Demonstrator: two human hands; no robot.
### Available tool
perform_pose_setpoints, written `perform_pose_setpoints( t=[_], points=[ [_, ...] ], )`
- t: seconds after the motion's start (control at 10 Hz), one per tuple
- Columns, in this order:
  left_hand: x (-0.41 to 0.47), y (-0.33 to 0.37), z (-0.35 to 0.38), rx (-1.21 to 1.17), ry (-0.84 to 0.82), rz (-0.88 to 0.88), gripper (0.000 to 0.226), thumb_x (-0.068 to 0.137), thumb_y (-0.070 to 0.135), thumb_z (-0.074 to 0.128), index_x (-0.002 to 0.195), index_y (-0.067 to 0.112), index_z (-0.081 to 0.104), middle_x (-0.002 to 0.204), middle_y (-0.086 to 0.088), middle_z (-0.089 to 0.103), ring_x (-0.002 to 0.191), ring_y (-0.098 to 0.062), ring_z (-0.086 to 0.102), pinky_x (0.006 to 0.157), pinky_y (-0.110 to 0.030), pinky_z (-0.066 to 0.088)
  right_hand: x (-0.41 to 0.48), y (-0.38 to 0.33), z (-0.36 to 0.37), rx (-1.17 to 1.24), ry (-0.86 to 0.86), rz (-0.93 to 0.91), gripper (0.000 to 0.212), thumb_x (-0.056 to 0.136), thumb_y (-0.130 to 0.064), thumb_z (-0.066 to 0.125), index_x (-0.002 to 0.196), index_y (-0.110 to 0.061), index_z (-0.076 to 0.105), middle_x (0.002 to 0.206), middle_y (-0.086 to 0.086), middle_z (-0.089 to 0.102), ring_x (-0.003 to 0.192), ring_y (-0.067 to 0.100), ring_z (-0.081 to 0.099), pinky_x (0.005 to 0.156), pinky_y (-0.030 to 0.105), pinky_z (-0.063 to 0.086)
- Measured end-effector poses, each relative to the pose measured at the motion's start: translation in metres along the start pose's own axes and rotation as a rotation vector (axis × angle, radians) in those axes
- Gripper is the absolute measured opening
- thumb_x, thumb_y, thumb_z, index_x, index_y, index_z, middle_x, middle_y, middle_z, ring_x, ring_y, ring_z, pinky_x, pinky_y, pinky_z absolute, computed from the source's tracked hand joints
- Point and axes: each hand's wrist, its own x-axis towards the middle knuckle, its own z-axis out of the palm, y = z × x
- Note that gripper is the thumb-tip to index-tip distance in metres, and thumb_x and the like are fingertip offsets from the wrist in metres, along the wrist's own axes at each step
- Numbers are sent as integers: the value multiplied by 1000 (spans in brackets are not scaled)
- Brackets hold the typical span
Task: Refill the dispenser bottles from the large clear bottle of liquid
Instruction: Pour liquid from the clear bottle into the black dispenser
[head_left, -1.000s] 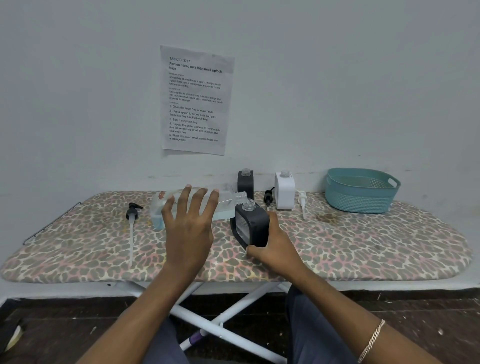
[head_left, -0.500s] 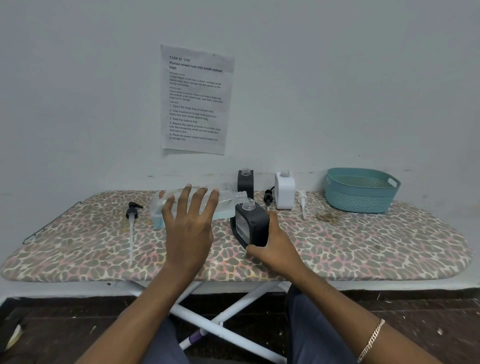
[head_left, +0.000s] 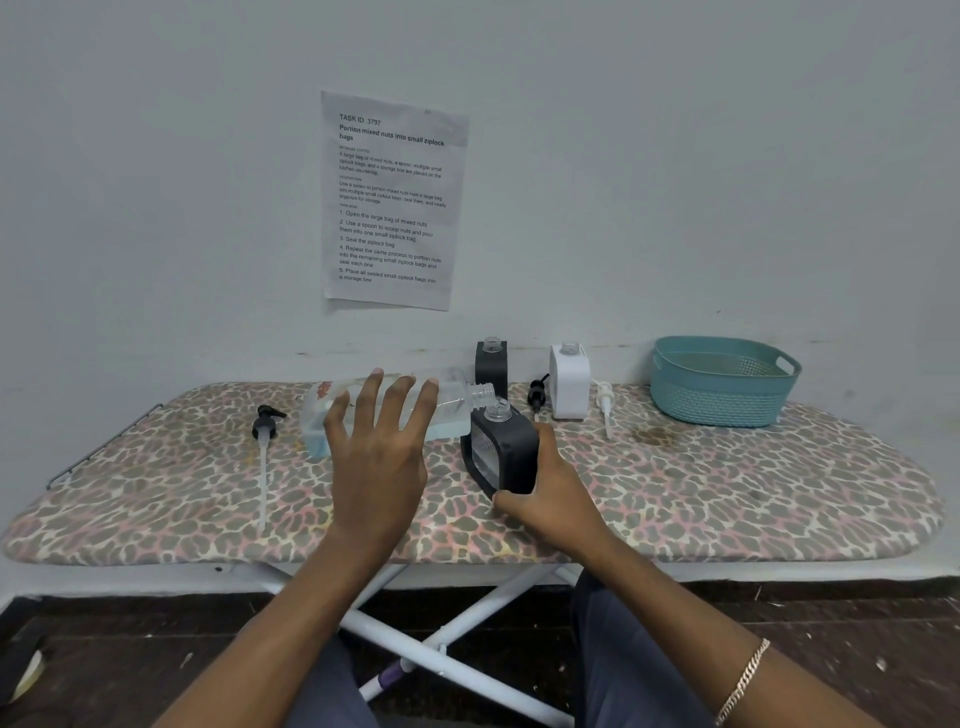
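Tilting nearly flat over the leopard-print tabletop (head_left: 727, 499), the large clear bottle (head_left: 452, 402), pale blue liquid pooled low, meets a black dispenser bottle (head_left: 506, 457); left hand (head_left: 379, 457) fingers clamp one, right hand (head_left: 550, 499) the other.

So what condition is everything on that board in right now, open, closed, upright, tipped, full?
Large clear bottle: uncapped, tipped sideways, some pale blue liquid inside.
Left hand: holding the large bottle.
Front black dispenser: open, tilted, gripped.
Right hand: wrapped round that dispenser.
Back black dispenser: upright, pump off.
White dispenser: upright, pump off.
Three pumps: lying loose.
Basket: upright; contents can't be seen.
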Motion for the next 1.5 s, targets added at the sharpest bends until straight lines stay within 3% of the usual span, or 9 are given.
perform_pose_setpoints(
  t=[0.8,1.5],
  points=[
    [0,1,-1,14,0,1,73,74,-10,68,142,17,61,141,-11,61,142,-39,48,111,-62,33,2,4,1,8,0,10,78,79,-14,78,136,-37,31,109,2,70,69,18,76,59,37,64],
    [0,0,0,7,12,2,72,75,-10,67,142,17,61,140,-11,62,142,-39,48,111,-62,34,1,1,0,22,-11,23,79,81,-12,77,137,-38,29,107,3,70,65,15,75,50,22,54]
  ],
)
